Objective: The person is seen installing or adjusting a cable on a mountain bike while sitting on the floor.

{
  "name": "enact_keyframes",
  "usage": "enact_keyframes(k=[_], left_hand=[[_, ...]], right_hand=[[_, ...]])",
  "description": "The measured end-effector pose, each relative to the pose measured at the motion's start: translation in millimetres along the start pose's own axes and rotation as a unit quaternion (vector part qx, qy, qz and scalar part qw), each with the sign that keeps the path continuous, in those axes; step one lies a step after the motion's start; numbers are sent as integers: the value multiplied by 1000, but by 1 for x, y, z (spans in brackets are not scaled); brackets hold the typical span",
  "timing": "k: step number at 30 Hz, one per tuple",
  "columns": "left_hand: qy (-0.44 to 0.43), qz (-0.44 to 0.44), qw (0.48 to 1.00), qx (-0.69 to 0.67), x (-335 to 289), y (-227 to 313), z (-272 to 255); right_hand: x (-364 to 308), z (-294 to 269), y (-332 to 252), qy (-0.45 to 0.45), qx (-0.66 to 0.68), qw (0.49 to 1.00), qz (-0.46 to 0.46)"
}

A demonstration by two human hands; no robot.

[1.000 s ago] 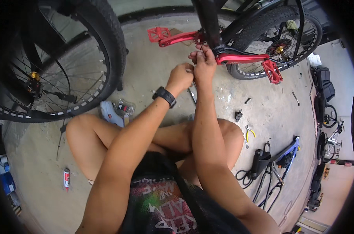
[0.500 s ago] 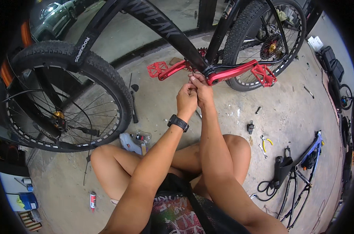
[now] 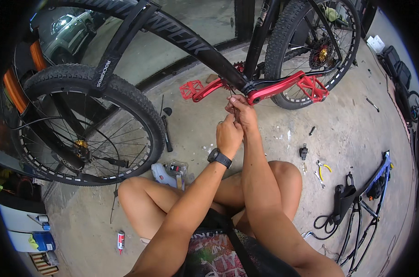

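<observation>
Working under bottom bracket (image 3: 249, 87) of black bike: right hand (image 3: 241, 111) pinching thin tool or cable, left hand (image 3: 229, 135) closed around lower end. Risk: slip from sweaty grip, knuckles striking red crank (image 3: 278, 87) or chainring teeth.

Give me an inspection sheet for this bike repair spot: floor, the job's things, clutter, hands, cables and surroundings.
Surface: stained concrete floor.
Job's things: black bike frame; red crank and red pedals at the bottom bracket; a thin tool or cable between the hands, too small to tell.
Clutter: pliers, white bottle, small can, blue frame.
Hands: left hand and right hand both pinched just under the crank; watch on the left wrist.
Cables: black loop by the blue frame.
Surroundings: front wheel, rear wheel, parked car.
</observation>
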State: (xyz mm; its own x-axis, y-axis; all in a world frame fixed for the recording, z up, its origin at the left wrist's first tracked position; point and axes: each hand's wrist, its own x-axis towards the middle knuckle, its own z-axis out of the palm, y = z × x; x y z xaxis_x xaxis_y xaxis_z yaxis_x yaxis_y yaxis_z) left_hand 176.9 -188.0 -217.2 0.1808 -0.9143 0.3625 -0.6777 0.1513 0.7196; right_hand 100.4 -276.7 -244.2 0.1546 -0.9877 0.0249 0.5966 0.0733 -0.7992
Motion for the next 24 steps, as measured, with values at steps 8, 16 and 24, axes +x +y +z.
enact_keyframes(k=[8, 16, 24], left_hand=[[-98, -18, 995, -7, 25, -64, -23], [0, 122, 982, 142, 26, -66, 11], [36, 1, 999, 10, 5, -36, 48]], right_hand=[[-6, 12, 8, 32, -27, 999, -12], [-1, 20, 18, 85, -65, 990, -92], [-9, 11, 2, 110, -191, 972, -78]])
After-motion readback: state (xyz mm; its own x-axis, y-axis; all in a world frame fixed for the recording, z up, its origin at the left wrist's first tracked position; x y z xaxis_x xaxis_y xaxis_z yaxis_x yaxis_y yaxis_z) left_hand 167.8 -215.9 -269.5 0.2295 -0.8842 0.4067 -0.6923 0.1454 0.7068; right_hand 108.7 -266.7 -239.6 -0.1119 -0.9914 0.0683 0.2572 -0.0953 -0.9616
